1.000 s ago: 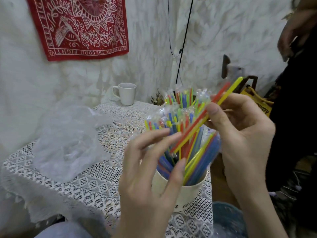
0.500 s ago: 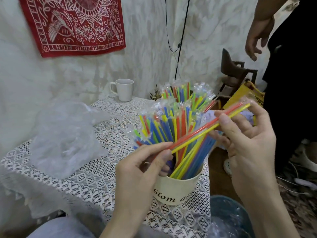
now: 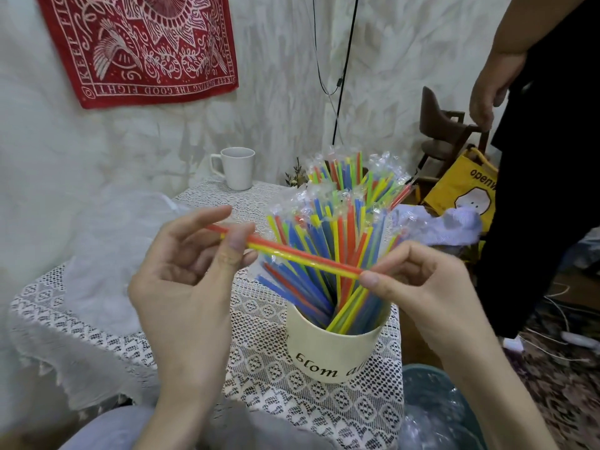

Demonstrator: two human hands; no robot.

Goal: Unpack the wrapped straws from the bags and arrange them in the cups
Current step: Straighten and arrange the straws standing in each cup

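Note:
A cream cup (image 3: 334, 352) with black lettering stands near the table's front edge, crammed with several wrapped straws (image 3: 328, 241) in blue, red, yellow and green. A second bunch of wrapped straws (image 3: 354, 180) rises behind it; its cup is hidden. Across the front of the cup I hold a red and a yellow straw (image 3: 292, 253) level. My left hand (image 3: 191, 280) pinches their left end between thumb and fingers. My right hand (image 3: 418, 284) pinches their right end. An empty white mug (image 3: 237, 168) stands at the table's far edge.
A crumpled clear plastic bag (image 3: 107, 251) lies on the lace tablecloth (image 3: 256, 368) to the left. Another person in black (image 3: 545, 157) stands at the right beside a yellow bag (image 3: 461, 190) and a brown chair (image 3: 438, 125). A blue bin (image 3: 428, 394) sits below the table.
The red and yellow straws have swung from a steep slant to nearly level. My left hand has taken hold of their left end, and my right hand has dropped lower.

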